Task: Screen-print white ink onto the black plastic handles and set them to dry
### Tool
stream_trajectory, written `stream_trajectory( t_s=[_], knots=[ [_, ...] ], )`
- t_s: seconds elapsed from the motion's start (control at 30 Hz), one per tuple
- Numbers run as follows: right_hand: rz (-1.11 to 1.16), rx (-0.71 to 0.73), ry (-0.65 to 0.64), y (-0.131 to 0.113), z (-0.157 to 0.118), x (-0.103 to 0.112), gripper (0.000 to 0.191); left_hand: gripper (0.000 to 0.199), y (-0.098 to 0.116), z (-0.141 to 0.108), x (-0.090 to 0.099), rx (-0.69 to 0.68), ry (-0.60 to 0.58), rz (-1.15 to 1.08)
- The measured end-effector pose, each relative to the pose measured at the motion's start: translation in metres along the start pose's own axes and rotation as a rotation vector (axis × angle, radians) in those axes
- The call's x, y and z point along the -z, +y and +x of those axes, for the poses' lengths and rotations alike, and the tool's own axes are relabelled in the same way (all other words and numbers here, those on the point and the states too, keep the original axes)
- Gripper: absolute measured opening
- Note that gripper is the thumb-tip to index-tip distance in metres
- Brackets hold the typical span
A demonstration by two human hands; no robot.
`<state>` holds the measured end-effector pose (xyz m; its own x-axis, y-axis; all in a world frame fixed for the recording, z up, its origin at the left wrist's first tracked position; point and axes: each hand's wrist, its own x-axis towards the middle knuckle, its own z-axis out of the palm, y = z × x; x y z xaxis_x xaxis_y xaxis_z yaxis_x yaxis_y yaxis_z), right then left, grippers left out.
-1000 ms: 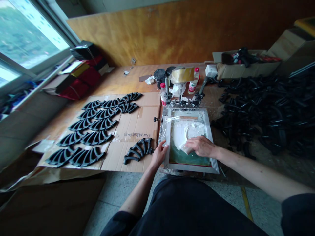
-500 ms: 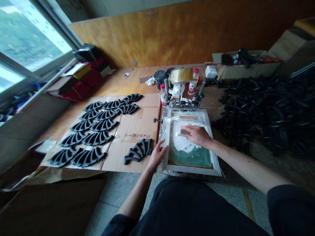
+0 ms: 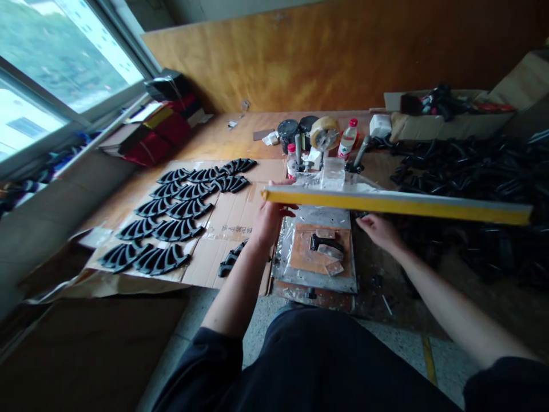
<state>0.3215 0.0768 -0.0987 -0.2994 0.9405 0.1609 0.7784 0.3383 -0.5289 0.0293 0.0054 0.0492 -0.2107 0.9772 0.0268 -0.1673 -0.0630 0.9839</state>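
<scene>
In the head view, the left hand (image 3: 266, 223) is gripping the left end of the raised frame (image 3: 394, 206), its fingers partly closed around the edge. The right hand (image 3: 380, 232) is hovering just below that edge with fingers curled; whether it is holding anything, I cannot tell. A curved black part (image 3: 328, 243) is lying on the brown board (image 3: 301, 256) beneath the frame, near both hands. For good work, the left hand should be supporting the frame steadily, leaving the right hand clearance, without knocking the part askew.

Black part (image 3: 327, 241) — plastic, seemingly glossy
</scene>
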Motion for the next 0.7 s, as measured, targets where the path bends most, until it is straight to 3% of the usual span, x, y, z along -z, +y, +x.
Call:
stream_trajectory(
  t_s=[0.1, 0.2, 0.27, 0.33, 0.4, 0.43, 0.53, 0.6, 0.7],
  knots=[
    [-0.107, 0.093, -0.190, -0.029, -0.026, -0.046, 0.027, 0.055, -0.002, 0.011, -0.011, -0.025, 0.029, -0.001],
    [-0.246, 0.101, -0.352, -0.051, -0.030, -0.059, 0.016, 0.058, -0.027, -0.011, -0.013, 0.017, 0.125, -0.005],
    [-0.267, 0.044, -0.428, -0.061, -0.027, -0.055, 0.016, 0.062, -0.055, -0.042, -0.012, 0.235, 0.052, 0.026],
    [-0.252, 0.052, -0.420, -0.077, -0.025, -0.050, 0.018, 0.066, -0.083, -0.075, -0.011, 0.515, -0.077, 0.027],
    [-0.212, 0.187, -0.345, -0.104, -0.028, -0.053, 0.017, 0.067, -0.108, -0.100, -0.007, 0.630, -0.027, -0.053],
    [-0.189, 0.288, -0.312, -0.121, -0.032, -0.058, 0.017, 0.067, -0.117, -0.109, -0.003, 0.621, 0.073, -0.105],
    [-0.122, 0.569, -0.301, -0.176, -0.045, -0.082, 0.018, 0.064, -0.131, -0.121, 0.027, 0.509, 0.423, -0.176],
    [-0.066, 0.673, -0.351, -0.207, -0.046, -0.103, 0.021, 0.060, -0.136, -0.126, 0.064, 0.471, 0.581, -0.131],
    [-0.039, 0.714, -0.441, -0.236, -0.029, -0.137, 0.023, 0.054, -0.146, -0.138, 0.128, 0.506, 0.764, -0.005]
  ],
)
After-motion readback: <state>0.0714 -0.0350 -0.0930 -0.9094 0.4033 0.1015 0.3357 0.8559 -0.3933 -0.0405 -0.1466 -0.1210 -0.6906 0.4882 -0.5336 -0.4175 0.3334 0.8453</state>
